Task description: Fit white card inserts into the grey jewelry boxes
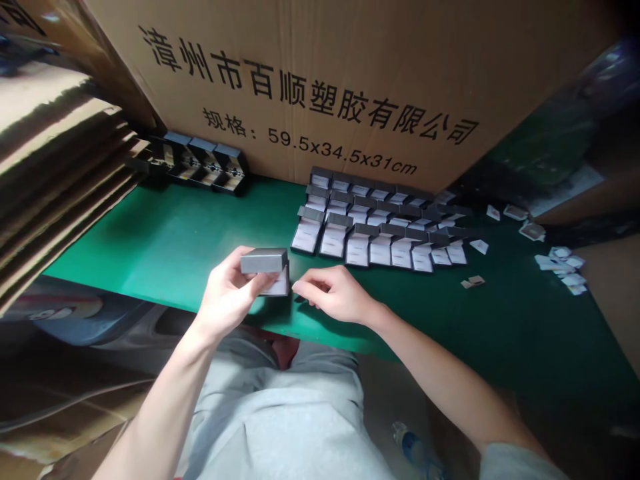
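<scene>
My left hand point(227, 293) grips a small grey hinged box point(266, 269) over the near edge of the green table point(175, 247). The box lid stands up and a white insert shows beneath it. My right hand point(335, 293) is just right of the box, fingers curled in a pinch at its open side, and I cannot make out whether anything is in them. Beyond my hands, rows of open grey boxes with white inserts point(375, 227) lie on the table.
A big printed cardboard carton point(325, 80) stands behind the table. Dark open boxes point(200, 163) line up at its left foot. Flattened cardboard sheets point(55, 167) are stacked at left. Loose white inserts point(560, 263) are scattered at right.
</scene>
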Motion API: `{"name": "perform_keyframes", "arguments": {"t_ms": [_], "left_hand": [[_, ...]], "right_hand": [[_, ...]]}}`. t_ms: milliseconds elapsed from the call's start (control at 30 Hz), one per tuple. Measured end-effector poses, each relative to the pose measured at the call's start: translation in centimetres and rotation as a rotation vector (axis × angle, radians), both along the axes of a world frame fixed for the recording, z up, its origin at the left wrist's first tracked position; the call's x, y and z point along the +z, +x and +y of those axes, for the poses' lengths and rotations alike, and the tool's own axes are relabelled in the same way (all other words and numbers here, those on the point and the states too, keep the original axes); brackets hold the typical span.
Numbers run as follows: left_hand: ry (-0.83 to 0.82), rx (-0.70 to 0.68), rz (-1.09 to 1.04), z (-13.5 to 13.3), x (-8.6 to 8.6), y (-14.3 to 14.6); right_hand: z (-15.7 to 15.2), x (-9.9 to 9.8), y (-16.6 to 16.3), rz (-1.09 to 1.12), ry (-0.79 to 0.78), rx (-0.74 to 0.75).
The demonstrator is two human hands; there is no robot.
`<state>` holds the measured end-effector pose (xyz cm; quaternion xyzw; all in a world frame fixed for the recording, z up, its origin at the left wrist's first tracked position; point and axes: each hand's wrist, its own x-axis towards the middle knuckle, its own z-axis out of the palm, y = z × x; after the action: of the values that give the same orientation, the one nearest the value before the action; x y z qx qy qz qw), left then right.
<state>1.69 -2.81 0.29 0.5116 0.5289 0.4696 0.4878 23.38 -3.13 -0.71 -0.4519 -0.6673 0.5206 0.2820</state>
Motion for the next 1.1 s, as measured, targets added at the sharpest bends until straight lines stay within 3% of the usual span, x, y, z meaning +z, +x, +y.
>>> {"name": "perform_keyframes", "arguments": {"t_ms": [200, 400, 500, 733, 833, 933, 1100], "left_hand": [[-0.016, -0.078, 0.052, -0.1, -0.6, 0.2], [0.202, 0.028, 0.493, -0.5, -0.4, 0.4], [0.302, 0.04, 0.639, -0.3, -0.3, -0.7], [0.342, 0.115, 0.949, 0.6, -0.5, -4.9], [0.456, 0.135, 0.994, -0.6, 0.2, -5.2], [0.66, 0.278, 0.968, -3.0, 0.3, -4.5], [0.696, -0.052, 0.967, -5.7, -1.5, -4.2]], "right_hand": [[0.1, -0.2, 0.1, -0.036, 0.069, 0.014], [0.1, -0.1, 0.1, -0.037, 0.097, 0.02], [0.1, -0.1, 0.2, -0.04, 0.103, 0.027], [0.2, -0.1, 0.2, -0.025, 0.124, 0.039], [0.2, -0.1, 0.2, -0.03, 0.114, 0.043], [0.3, -0.1, 0.2, -0.036, 0.096, 0.052], [0.2, -0.2, 0.1, -0.053, 0.1, 0.043]]}}
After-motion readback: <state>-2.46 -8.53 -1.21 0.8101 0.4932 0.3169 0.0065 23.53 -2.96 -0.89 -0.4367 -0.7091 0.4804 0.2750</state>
